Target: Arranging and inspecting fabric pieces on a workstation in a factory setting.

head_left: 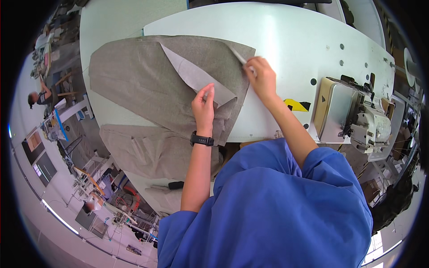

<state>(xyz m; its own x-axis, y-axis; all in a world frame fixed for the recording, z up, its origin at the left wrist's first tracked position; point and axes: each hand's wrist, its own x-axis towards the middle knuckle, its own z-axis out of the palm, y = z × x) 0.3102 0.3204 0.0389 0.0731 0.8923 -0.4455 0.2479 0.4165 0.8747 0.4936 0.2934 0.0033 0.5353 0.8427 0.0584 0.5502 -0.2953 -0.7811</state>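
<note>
A large grey-brown garment piece (134, 80) lies spread over the white table, with a flap (187, 73) turned up to show its paler underside. My left hand (204, 109), wearing a black watch on the wrist, is closed in a pinch at the lower edge of that flap. Over the fabric's right edge, my right hand (262, 79) is closed round a slim, pale, stick-like thing (239, 56); its exact kind is unclear. More cloth of the same colour (147, 149) lies nearer, left of my left forearm, partly hanging in folds.
A sewing machine (368, 123) stands at the right on the white table (286, 40). Beside my right forearm lies a small yellow and black piece (296, 105). A dark object (176, 185) rests on cloth at lower left. Other people and workstations appear farther left.
</note>
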